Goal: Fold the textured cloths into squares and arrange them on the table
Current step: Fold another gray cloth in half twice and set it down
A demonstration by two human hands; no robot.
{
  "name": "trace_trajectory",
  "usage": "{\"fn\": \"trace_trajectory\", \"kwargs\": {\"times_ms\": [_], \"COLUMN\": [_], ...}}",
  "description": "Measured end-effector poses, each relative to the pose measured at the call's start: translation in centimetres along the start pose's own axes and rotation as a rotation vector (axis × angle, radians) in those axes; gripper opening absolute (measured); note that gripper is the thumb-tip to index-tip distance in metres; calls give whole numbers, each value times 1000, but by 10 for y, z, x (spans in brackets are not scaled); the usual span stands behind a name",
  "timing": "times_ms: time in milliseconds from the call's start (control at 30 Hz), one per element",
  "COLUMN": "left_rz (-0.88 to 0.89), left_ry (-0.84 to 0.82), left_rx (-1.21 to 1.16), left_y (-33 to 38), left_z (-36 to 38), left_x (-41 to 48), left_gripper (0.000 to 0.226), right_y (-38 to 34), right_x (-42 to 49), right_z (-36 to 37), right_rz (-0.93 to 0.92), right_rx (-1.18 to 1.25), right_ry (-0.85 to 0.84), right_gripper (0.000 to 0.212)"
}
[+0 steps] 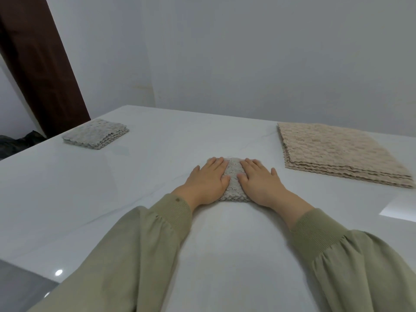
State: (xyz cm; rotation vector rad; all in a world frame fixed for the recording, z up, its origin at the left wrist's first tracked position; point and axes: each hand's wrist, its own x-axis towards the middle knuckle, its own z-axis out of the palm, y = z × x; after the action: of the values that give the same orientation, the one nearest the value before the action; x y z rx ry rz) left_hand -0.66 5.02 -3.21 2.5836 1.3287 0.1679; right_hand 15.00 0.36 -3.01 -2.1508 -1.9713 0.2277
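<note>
The left hand (207, 181) and right hand (256, 182) lie flat, fingers straight, pressing down on a folded grey cloth (234, 181) at the middle of the white worktop (135, 176). A stack of folded grey cloths (95, 134) sits far left; a pile of unfolded beige cloths (337, 152) lies to the right.

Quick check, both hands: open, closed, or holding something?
Left hand: open, fingers straight, pressing flat on the folded cloth.
Right hand: open, fingers straight, pressing the same cloth.
</note>
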Motion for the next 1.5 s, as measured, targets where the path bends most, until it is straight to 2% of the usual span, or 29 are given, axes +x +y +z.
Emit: {"fn": "trace_trajectory", "kwargs": {"times_ms": [67,133,233,367,433,633,733,833,1000,1300,1500], "left_rz": [16,52,140,244,270,186,143,171,180,57,-26], "left_ry": [137,282,360,455,446,395,389,409,468,504,502], "left_rx": [-61,-139,-214,-185,-106,26,41,53,60,82,69], "left_y": [1,0,-4,-5,-3,-1,-1,-8,-36,-104,-141], "left_z": [1,0,-5,-10,-9,-8,-7,-6,-8,-27,-34], "left_x": [-7,-17,-34,-53,-60,-66,-66,-63,-48,-4,42], "left_gripper": [52,48,43,30,22,25,27,23,14,21,26], "right_y": [1,4,8,13,11,14,17,16,4,-35,-58], "right_x": [-5,-13,-29,-54,-66,-83,-80,-72,-44,36,94], "right_z": [0,-3,-9,-10,-9,-6,-6,-4,-1,9,27], "right_rz": [4,-20,-23,62,68,-40,-64,-99,-169,-231,-195], "right_rx": [87,215,328,376,395,268,236,185,124,116,75], "right_ry": [108,288,424,372,360,308,337,362,356,284,418], "right_gripper": [51,40,28,35,32,24,23,21,22,29,24]}}
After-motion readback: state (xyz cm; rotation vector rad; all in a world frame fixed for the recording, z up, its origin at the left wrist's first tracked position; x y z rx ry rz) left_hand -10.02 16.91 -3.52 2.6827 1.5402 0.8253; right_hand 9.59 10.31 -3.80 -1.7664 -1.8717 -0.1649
